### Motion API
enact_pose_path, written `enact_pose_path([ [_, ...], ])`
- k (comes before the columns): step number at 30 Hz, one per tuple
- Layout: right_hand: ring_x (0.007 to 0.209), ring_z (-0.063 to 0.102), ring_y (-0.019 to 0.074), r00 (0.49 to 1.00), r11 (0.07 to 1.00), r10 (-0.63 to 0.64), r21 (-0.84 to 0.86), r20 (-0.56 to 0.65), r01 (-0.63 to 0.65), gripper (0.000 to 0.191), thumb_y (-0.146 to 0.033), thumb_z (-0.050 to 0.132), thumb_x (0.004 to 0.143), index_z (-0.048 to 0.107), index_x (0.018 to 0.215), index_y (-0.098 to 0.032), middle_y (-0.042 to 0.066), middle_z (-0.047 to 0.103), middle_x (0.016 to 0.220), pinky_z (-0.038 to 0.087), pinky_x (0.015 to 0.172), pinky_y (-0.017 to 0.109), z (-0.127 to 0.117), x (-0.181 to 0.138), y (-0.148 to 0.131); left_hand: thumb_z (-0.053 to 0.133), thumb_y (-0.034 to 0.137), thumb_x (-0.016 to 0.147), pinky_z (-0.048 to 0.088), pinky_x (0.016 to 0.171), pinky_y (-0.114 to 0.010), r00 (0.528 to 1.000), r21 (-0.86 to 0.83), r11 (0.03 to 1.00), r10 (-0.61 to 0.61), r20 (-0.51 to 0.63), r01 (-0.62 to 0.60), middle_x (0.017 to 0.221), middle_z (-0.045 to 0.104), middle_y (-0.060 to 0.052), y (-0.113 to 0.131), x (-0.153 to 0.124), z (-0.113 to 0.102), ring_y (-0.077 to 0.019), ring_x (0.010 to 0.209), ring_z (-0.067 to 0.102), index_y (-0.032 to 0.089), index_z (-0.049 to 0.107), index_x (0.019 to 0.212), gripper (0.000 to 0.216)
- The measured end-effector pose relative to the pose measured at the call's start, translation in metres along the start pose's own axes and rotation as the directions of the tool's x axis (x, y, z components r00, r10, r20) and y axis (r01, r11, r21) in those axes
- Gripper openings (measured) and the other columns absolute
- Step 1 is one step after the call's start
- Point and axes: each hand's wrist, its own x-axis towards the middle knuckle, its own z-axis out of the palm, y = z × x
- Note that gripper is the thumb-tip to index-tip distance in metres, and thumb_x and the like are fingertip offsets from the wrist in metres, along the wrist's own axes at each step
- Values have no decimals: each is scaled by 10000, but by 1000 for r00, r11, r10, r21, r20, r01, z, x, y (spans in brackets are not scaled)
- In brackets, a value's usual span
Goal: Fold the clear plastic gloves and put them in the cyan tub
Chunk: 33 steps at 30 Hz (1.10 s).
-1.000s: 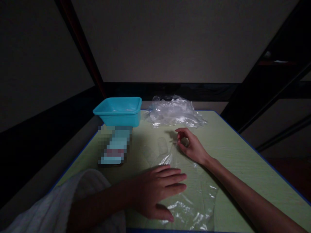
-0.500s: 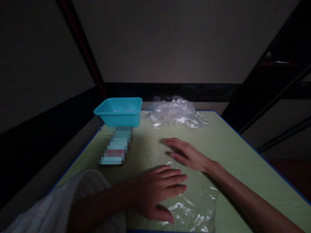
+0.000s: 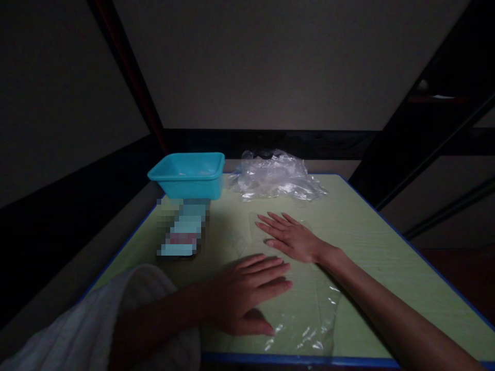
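A clear plastic bag (image 3: 309,314) lies spread over the near middle of the table, its lower end reaching the front edge. My left hand (image 3: 247,296) rests palm down over it, fingers spread and pointing right, holding nothing. Farther up, my right hand (image 3: 292,237) lies flat across the upper part of the same bag with its fingers apart. The two hands do not touch each other. Because the plastic is transparent, parts of its outline are hard to make out.
A heap of crumpled clear plastic bags (image 3: 278,178) sits at the table's back. Left of it stands a turquoise plastic basin (image 3: 189,188), with a blurred-out phone (image 3: 183,232) in front. The pale green table (image 3: 371,247) has blue edging; a wall rises behind.
My right hand has flattened onto the plastic and its fingers have spread. My left hand has shifted slightly up in the view, fingers still apart.
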Motion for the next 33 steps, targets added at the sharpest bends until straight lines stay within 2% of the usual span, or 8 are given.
enact_pose_path([
  [3,1355,220,262,997,997,71,-33,-24,-72,480,-412,340,940,319,1400,-277,32,278,1470,204,1085,533,0,0,5,449,397,885,195,1109,-458,980,70,981,-177,-89,183,1415,374,-175,-10,0,2,-258,1335,302,84,407,1319,537],
  [6,1354,218,271,982,979,185,-84,-33,-187,502,-449,291,943,307,1408,-261,32,262,1478,208,1081,535,0,-1,8,424,260,891,210,1100,-478,916,97,928,-331,-225,359,1335,495,-149,-21,0,4,-235,1284,394,102,465,1264,407],
  [9,1358,206,271,961,952,275,-133,-28,-276,523,-463,251,947,290,1416,-234,35,241,1486,203,1082,532,-1,-2,8,441,222,875,206,1098,-492,861,109,886,-401,-314,452,1271,556,-142,-27,0,4,-235,1246,441,103,511,1209,361],
  [14,1352,226,284,953,942,284,-150,-109,-298,531,-424,280,947,314,1407,-162,100,268,1474,215,1070,545,-6,-2,1,492,266,845,167,1095,-538,852,154,861,-426,-306,485,1297,534,-142,-25,0,6,-269,1254,421,104,520,1207,398],
  [17,1355,232,247,975,976,167,-115,-147,-185,520,-387,278,952,308,1407,-137,111,283,1467,213,1086,504,-10,-2,-8,497,291,840,143,1082,-582,848,170,844,-457,-266,508,1356,469,-153,-21,1,6,-297,1293,358,95,492,1243,448],
  [22,1362,207,233,999,998,-7,-55,-43,4,579,-430,280,950,296,1403,-70,138,255,1471,221,1101,447,-5,0,-23,469,325,860,159,1043,-639,840,191,819,-517,-164,541,1434,342,-171,-18,3,3,-343,1342,245,76,386,1335,542],
  [26,1357,209,258,999,997,47,-63,9,-47,618,-478,267,941,278,1412,-78,136,251,1469,220,1097,471,2,2,-18,444,351,880,151,1038,-643,850,226,819,-510,-133,527,1461,279,-172,-19,2,4,-345,1356,208,83,345,1362,561],
  [33,1358,203,277,981,975,191,-114,-19,-192,602,-492,232,939,266,1424,-137,83,249,1478,228,1085,507,2,1,5,441,369,881,151,1031,-640,854,243,819,-494,-160,519,1462,266,-202,-20,0,7,-343,1357,208,101,363,1351,547],
])
